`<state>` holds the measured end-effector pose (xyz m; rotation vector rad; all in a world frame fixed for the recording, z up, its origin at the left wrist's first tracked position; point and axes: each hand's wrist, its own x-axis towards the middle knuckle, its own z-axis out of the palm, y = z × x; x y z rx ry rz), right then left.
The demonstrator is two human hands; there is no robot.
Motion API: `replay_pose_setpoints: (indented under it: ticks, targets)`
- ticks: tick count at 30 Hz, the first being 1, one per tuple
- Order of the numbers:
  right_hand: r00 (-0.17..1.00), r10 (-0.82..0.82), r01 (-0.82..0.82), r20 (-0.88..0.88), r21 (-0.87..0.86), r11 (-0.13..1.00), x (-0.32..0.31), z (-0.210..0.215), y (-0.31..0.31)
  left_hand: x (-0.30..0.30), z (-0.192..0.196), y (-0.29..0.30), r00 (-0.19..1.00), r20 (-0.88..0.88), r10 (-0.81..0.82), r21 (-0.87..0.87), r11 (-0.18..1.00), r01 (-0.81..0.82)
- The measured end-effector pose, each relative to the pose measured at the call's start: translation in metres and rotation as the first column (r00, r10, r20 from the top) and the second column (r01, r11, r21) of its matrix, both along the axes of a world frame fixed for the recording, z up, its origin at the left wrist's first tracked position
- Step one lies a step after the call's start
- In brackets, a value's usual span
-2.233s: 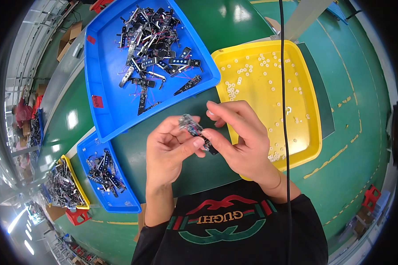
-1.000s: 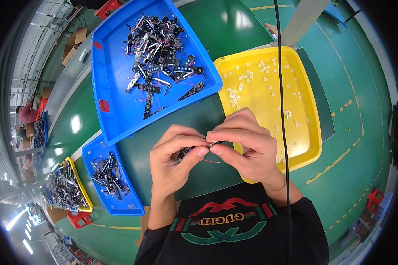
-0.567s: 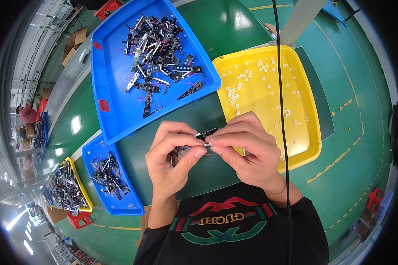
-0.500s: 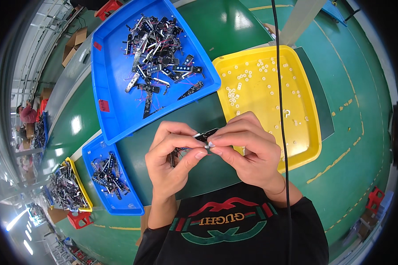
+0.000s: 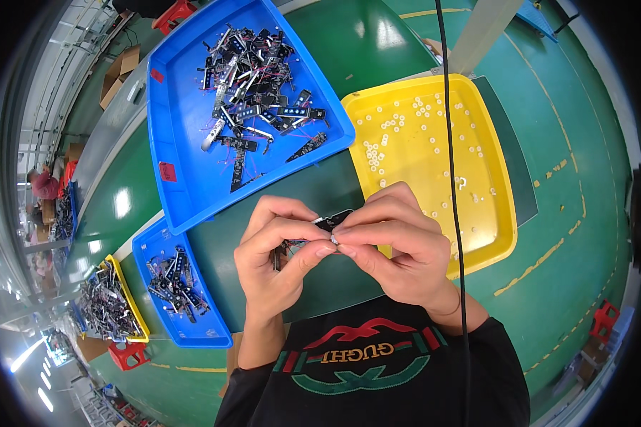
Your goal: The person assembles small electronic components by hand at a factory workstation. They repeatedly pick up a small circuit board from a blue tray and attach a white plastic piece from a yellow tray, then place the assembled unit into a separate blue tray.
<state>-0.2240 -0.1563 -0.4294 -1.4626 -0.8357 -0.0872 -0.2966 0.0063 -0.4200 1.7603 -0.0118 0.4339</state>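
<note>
Both hands meet above the green desk [image 5: 335, 43], just in front of the person's chest. The left hand [image 5: 278, 260] and the right hand [image 5: 399, 245] pinch one small black part [image 5: 332, 219] between their fingertips, fingers curled closed around it. Beyond them lie a large blue tray [image 5: 185, 171] of dark parts and a yellow tray [image 5: 491, 178] of small white pieces. A smaller blue tray [image 5: 210, 329] sits to the left.

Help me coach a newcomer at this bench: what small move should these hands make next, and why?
Probably press the small white piece home. Both hands, left hand and right hand, meet over the dark table, pinching a small black part at the fingertips. More white pieces lie in the yellow tray, so fitting looks under way.
</note>
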Motion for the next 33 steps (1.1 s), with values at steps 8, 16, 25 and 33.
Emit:
replay_pose_setpoints:
  ticks: [8, 16, 25, 33]
  targets:
    - [0.977, -0.102, 0.116, 0.187, -0.065, 0.991, -0.004, 0.004, 0.001, -0.002, 0.003, -0.002, 0.995, -0.091, 0.045, -0.069, 0.996, -0.052]
    - [0.981, -0.141, 0.144, 0.131, -0.014, 0.989, -0.008, -0.005, 0.000, -0.002, 0.004, -0.006, 0.991, -0.088, 0.096, -0.043, 0.994, -0.100]
    - [0.969, -0.177, 0.216, 0.174, -0.243, 0.946, 0.010, -0.016, -0.038, -0.042, 0.005, 0.056, 0.907, -0.004, 0.421, 0.282, 0.871, -0.403]
    - [0.803, -0.444, 0.577, 0.398, -0.704, 0.413, 0.035, -0.062, -0.113, -0.178, -0.007, 0.175, 0.224, 0.043, 0.974, 0.577, 0.159, -0.801]
